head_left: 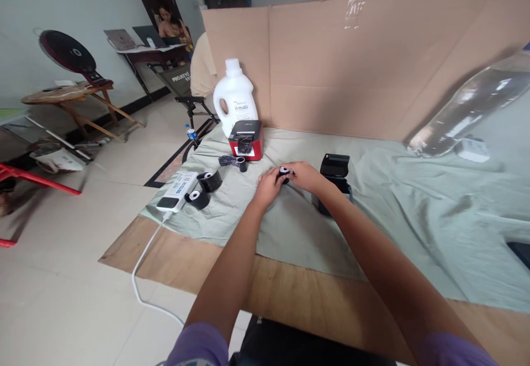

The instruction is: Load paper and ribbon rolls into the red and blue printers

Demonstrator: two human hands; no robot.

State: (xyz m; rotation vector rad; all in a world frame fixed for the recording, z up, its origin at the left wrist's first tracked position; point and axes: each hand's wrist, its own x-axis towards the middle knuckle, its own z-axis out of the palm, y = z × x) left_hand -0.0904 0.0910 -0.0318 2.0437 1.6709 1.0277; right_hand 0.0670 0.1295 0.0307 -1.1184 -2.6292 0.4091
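Between my two hands is a small roll with a black outside and a white core (284, 171), standing on the cloth. My left hand (269, 184) closes on its left side and my right hand (302, 175) grips it from the right with bent fingers. Just right of my right hand is a black box-shaped device, its lid (334, 165) raised; my forearm hides part of its body. To the left lie two more black rolls (210, 180) (197, 199) beside a white power strip (179, 190).
A red and black printer-like box (247, 139) stands before a white jug (236, 95). Near it are a small black tube (242, 164) and crumpled dark film (227, 160). A cardboard panel (331, 68) backs the cloth-covered table; a large clear bottle (467, 104) leans right. People sit behind.
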